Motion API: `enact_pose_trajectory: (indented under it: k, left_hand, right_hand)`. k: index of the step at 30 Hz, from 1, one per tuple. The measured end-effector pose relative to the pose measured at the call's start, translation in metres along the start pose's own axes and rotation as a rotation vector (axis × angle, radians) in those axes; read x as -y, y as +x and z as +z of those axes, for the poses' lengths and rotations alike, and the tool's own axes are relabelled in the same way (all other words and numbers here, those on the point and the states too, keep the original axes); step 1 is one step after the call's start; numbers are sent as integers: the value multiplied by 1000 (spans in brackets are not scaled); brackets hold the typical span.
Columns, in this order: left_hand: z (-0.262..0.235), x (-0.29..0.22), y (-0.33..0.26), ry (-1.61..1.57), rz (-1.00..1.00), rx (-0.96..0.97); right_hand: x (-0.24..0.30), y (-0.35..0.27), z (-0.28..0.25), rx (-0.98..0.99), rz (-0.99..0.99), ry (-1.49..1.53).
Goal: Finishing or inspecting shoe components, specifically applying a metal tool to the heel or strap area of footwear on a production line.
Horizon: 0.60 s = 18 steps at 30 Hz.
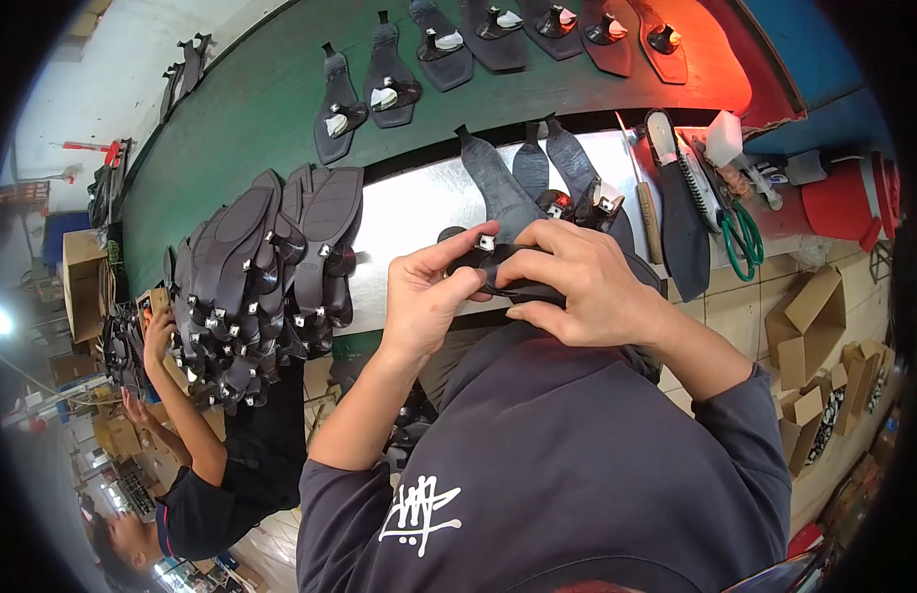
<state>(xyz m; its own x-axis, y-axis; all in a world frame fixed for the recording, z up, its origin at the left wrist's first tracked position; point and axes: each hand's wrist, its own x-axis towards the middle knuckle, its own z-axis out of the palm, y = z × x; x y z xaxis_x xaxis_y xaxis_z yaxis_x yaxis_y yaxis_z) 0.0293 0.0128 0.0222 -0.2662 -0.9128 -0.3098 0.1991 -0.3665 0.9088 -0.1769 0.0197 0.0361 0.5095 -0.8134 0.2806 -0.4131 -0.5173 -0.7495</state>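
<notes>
My left hand pinches a black sandal strap with a small silver square ornament standing by my index fingertip. From the other side my right hand is closed on the same strap, its fingers bent over the dark material. How far the strap joins a sole is hidden by my hands. Just beyond them a black sandal insole lies on the shiny metal worktop. Two more insoles lie beside it, near straps with silver ornaments.
Left stands a large pile of black sandals. Several insoles with straps line the green board. Right are a wooden-handled tool, a brush and green-handled scissors. Another person works at left; cardboard boxes stand right.
</notes>
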Motion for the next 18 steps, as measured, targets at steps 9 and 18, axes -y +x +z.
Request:
enact_pose_trajectory:
  k: [9,18]
  left_hand:
    - [9,-11,3,88,-22,-70]
    - [9,-20,1,-189,-220,-69]
  right_hand:
    - [-4,-1,13,-125,43,-48]
    - [-11,-4,18,-356,-131,-94]
